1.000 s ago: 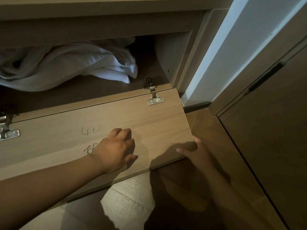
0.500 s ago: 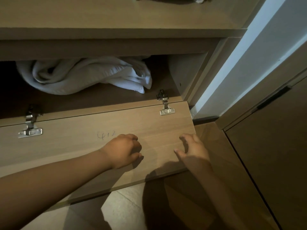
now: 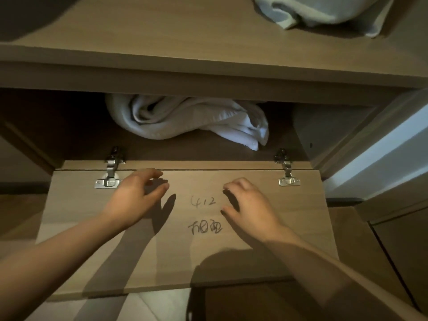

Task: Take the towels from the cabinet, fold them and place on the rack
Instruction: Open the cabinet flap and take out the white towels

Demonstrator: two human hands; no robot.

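Left hand (image 3: 136, 195) and right hand (image 3: 250, 205), loosely curled, holding nothing, flank "412" (image 3: 203, 201) on the door (image 3: 301, 216).

Pen writing (image 3: 205, 225) lies between the left hinge (image 3: 109, 173) and right hinge (image 3: 287, 172).

The cabinet's dark inner shelf (image 3: 69, 140) carries one crumpled white towel (image 3: 185, 119), bunched at 12 o'clock with its loose end trailing toward 2 o'clock. The drop-down door (image 3: 301, 216) lies open from the shelf's front edge on two metal hinges (image 3: 108, 172), with handwriting (image 3: 203, 201) at its middle. Above, the wooden top board (image 3: 162, 31) bears a second towel (image 3: 324, 12) at 1 o'clock. Pale floor (image 3: 150, 306) shows at 6 o'clock.
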